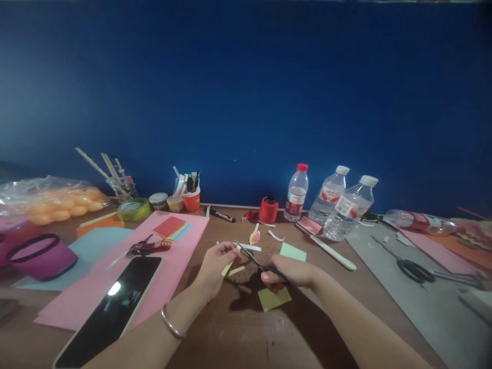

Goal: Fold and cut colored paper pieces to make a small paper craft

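Observation:
My left hand (216, 264) pinches a small piece of yellow paper (226, 269) near the middle of the table. Black-handled scissors (251, 257) are held in my right hand (282, 271), with the blades reaching up to my left fingertips. A yellow strip (236, 270) lies beside my left fingers. Below my right hand sits a yellow paper square (274, 299), and a light green paper (293, 251) is just beyond it. A small pink and yellow paper piece (254, 237) and white strips (251, 247) lie past the blades.
A phone (111, 307) rests on pink sheets (188, 230) at left. Bottles (297, 195), red tape (268, 210) and a pen cup (191, 200) stand along the wall. A white knife-like tool (333, 253) lies right; more scissors (415, 270) are on a grey sheet (384, 261).

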A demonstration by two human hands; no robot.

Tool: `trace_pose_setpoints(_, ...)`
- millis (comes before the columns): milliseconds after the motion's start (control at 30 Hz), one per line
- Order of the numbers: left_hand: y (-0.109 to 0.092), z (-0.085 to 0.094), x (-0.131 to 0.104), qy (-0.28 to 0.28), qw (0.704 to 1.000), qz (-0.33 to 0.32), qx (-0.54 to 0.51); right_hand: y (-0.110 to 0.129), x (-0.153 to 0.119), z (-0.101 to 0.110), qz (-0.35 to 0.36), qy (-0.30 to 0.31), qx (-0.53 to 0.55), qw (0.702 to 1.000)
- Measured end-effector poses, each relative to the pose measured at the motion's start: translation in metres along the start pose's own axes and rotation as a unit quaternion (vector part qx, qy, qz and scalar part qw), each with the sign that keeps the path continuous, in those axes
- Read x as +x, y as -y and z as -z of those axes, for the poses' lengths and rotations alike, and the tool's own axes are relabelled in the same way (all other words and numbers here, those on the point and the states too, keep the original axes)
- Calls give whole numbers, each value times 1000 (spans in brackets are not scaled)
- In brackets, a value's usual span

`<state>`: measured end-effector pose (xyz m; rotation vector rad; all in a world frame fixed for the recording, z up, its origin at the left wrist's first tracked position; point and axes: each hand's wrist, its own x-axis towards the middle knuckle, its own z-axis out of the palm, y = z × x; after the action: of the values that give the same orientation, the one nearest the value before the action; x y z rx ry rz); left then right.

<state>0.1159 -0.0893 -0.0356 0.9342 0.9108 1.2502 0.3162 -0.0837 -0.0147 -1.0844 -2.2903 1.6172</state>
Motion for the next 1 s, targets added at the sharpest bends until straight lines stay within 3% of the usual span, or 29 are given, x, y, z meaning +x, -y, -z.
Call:
trace_pose_setpoints(367,-4,-1,-1,-22,1000,8,1,11,2,-11,30,-44,26,998)
trace_pose_setpoints(633,-3,3,-2,19,999,17,29,-3,10,-16,44,-52,36,997)
trace_pose_setpoints(1000,-3,2,-3,56,998,24,23,-2,9,-17,69,-52,46,995)
